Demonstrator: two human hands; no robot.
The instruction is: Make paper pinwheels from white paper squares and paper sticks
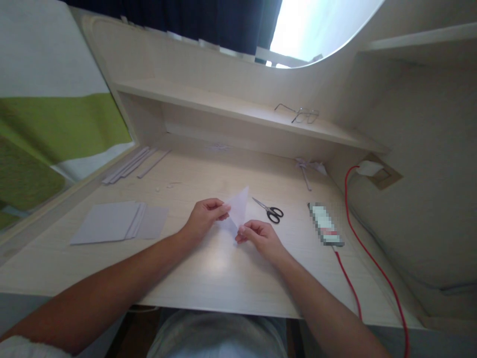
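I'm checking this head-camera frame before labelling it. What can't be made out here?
- Phone, head view: its face is blurred into blocks, nothing legible.
- Folded white paper: the fingers of the left hand and the right hand cover its lower edges and creases.
- Red cable: runs off the bottom edge.
- Small white paper piece near the back: too small to identify.
- Paper stack: sheet count unclear.

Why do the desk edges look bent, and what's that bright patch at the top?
Head view: the wide lens bows the desk and shelf edges; the window is blown out white; the phone is pixelated; both hands, left and right, look sharp on the folded paper.
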